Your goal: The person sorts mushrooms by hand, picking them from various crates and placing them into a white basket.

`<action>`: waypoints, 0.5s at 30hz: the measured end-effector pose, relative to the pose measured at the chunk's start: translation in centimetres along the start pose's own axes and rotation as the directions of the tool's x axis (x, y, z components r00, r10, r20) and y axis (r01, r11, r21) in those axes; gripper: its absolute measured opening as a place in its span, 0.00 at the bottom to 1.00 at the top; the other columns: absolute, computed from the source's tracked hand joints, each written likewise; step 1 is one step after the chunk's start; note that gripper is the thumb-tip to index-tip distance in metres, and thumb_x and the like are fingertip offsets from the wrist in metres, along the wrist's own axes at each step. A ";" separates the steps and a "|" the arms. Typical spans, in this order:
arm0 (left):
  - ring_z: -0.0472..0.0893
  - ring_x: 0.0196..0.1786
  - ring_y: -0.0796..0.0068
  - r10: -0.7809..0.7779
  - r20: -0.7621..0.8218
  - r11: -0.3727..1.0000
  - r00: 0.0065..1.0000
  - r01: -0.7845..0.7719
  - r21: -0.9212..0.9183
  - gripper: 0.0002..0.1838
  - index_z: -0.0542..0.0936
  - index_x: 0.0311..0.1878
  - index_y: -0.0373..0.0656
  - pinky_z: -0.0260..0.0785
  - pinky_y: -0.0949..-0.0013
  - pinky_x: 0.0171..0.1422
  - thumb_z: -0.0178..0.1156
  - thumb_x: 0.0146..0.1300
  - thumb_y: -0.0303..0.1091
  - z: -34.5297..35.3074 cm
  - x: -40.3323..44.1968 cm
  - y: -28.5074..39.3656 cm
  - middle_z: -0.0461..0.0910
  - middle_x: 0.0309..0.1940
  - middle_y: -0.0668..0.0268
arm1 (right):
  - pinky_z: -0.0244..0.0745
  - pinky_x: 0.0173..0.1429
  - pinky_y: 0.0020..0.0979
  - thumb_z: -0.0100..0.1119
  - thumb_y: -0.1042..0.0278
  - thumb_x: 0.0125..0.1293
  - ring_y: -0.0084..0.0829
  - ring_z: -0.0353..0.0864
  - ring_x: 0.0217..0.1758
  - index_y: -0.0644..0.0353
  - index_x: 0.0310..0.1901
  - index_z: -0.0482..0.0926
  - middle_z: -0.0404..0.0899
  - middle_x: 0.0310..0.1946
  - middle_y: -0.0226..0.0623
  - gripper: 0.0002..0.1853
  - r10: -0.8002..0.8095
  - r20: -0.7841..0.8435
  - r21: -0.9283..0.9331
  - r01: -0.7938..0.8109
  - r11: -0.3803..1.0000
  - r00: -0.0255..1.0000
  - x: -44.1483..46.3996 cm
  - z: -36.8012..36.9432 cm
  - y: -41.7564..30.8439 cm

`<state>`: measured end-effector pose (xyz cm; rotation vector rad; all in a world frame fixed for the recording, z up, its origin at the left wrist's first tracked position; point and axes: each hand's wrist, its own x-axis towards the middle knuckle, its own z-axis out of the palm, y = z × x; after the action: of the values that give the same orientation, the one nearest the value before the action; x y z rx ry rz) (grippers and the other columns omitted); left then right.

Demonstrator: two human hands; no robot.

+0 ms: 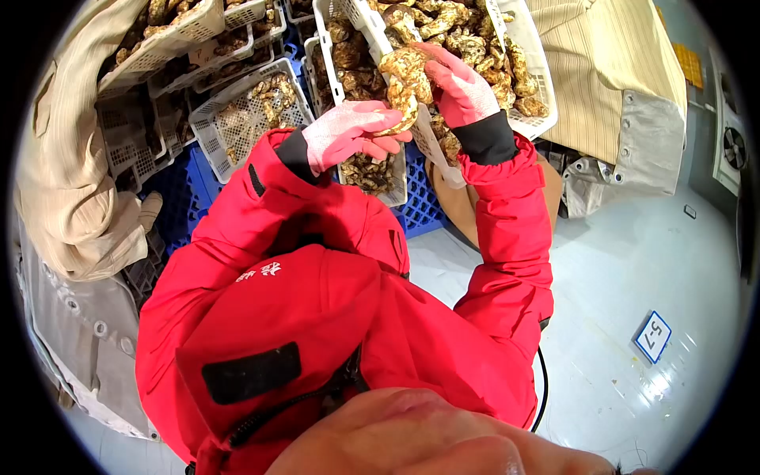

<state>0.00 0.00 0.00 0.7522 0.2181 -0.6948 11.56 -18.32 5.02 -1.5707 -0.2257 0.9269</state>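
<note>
My left hand [348, 133], in a pink and white glove, has its fingers closed on the lower end of a brown and cream mushroom [406, 75]. On the right side of the same mushroom, near its top, my right hand [461, 89] grips it in a matching glove. The mushroom is thick, knobbly and bent, held above the crates. Just behind it stands a white basket [532, 63] heaped with similar mushrooms [467, 43]. A narrower white basket [336, 47] of mushrooms is to the left. Below my hands, smaller mushrooms [368, 174] lie in another basket.
A white crate [207, 119] with a few small pieces sits left, among several stacked crates. Blue plastic pallets [184, 194] lie underneath. Beige striped covers [83, 182] hang left and right. A sign marked 5-7 [653, 336] is on the pale floor at right.
</note>
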 end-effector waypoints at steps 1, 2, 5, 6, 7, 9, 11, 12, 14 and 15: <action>0.78 0.38 0.76 0.017 -0.008 1.000 1.000 -0.017 0.004 0.20 0.72 0.48 0.36 0.70 0.77 0.41 0.58 0.63 0.43 0.1 0.1 -0.1 0.79 0.40 0.58 | 0.63 0.59 0.19 0.53 0.57 0.67 0.16 0.68 0.49 0.57 0.63 0.66 0.73 0.49 0.30 0.25 -0.018 0.001 -0.085 0.018 0.996 1.000 -0.1 0.2 -0.4; 0.77 0.38 0.78 0.035 -0.015 0.999 0.999 -0.035 0.008 0.19 0.73 0.48 0.35 0.70 0.77 0.40 0.57 0.63 0.42 0.2 0.2 -0.1 0.78 0.39 0.59 | 0.66 0.55 0.19 0.52 0.55 0.67 0.16 0.69 0.45 0.60 0.62 0.66 0.73 0.47 0.27 0.26 -0.037 0.003 -0.170 0.037 0.985 0.999 -0.2 0.3 -0.6; 0.78 0.35 0.79 0.366 -0.302 0.886 0.880 -0.231 0.401 0.19 0.74 0.47 0.34 0.71 0.74 0.39 0.62 0.58 0.38 -1.0 0.7 -0.4 0.80 0.40 0.60 | 0.68 0.55 0.23 0.48 0.54 0.69 0.19 0.71 0.47 0.61 0.61 0.67 0.73 0.49 0.30 0.25 -0.182 -0.127 -0.145 0.164 0.976 0.975 -0.2 1.3 -0.5; 0.79 0.37 0.77 0.629 -0.328 0.636 0.704 -0.225 0.738 0.17 0.75 0.48 0.38 0.70 0.72 0.40 0.60 0.56 0.33 -0.9 0.3 -0.3 0.80 0.39 0.62 | 0.69 0.57 0.29 0.45 0.57 0.71 0.22 0.72 0.53 0.61 0.62 0.65 0.71 0.53 0.35 0.23 -0.022 -0.171 0.098 0.039 0.994 0.985 -0.7 1.9 -1.4; 0.80 0.39 0.69 0.801 -0.251 0.467 0.543 -0.304 0.830 0.16 0.76 0.48 0.43 0.71 0.69 0.43 0.60 0.55 0.32 -1.7 0.7 -0.3 0.79 0.38 0.62 | 0.70 0.58 0.32 0.44 0.55 0.71 0.25 0.71 0.57 0.61 0.63 0.64 0.71 0.55 0.38 0.24 -0.080 -0.150 0.115 0.098 0.989 0.985 -0.9 2.0 -1.1; 0.79 0.40 0.61 0.947 -0.098 0.154 0.305 -0.165 0.974 0.16 0.76 0.48 0.45 0.71 0.67 0.44 0.59 0.54 0.31 -1.7 0.2 0.9 0.79 0.38 0.60 | 0.72 0.56 0.31 0.53 0.63 0.67 0.27 0.73 0.54 0.62 0.64 0.62 0.72 0.55 0.40 0.26 -0.014 -0.160 0.306 0.063 0.950 0.987 -0.8 2.7 -0.5; 0.77 0.44 0.59 0.938 -0.103 0.135 0.330 -0.076 0.988 0.19 0.75 0.50 0.46 0.70 0.65 0.49 0.60 0.52 0.28 -0.6 -0.5 1.6 0.78 0.41 0.59 | 0.76 0.50 0.28 0.55 0.50 0.65 0.25 0.74 0.50 0.61 0.64 0.62 0.71 0.52 0.37 0.32 -0.467 0.100 -0.777 0.362 0.515 0.879 -1.4 3.8 -1.2; 0.77 0.46 0.59 0.946 -0.064 0.085 0.319 -0.051 0.995 0.20 0.75 0.51 0.46 0.69 0.66 0.52 0.60 0.52 0.27 -0.4 -0.5 1.8 0.78 0.42 0.58 | 0.76 0.49 0.27 0.55 0.53 0.65 0.25 0.74 0.50 0.60 0.64 0.62 0.72 0.50 0.36 0.30 -0.350 -0.041 -0.592 0.259 0.763 0.936 -1.6 4.6 -1.5; 0.77 0.48 0.63 0.939 -0.009 0.006 0.344 0.012 1.000 0.24 0.73 0.56 0.45 0.68 0.68 0.54 0.61 0.52 0.26 0.6 -1.2 2.1 0.76 0.48 0.59 | 0.74 0.51 0.28 0.53 0.59 0.67 0.26 0.75 0.51 0.62 0.63 0.63 0.74 0.49 0.37 0.26 -0.204 -0.093 -0.244 0.177 0.953 0.974 -1.5 4.4 -1.0; 0.77 0.49 0.65 0.911 -0.077 0.127 0.405 -0.097 0.987 0.26 0.71 0.58 0.44 0.68 0.68 0.54 0.61 0.53 0.26 0.9 -1.7 1.9 0.75 0.50 0.60 | 0.73 0.53 0.28 0.52 0.62 0.68 0.26 0.75 0.51 0.62 0.63 0.63 0.75 0.49 0.37 0.25 -0.130 -0.118 -0.056 0.124 0.991 0.985 -1.4 4.3 -0.7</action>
<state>-0.10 1.22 2.46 2.1223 0.1983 0.5039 8.09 -15.82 6.52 -1.6315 -0.2607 0.7293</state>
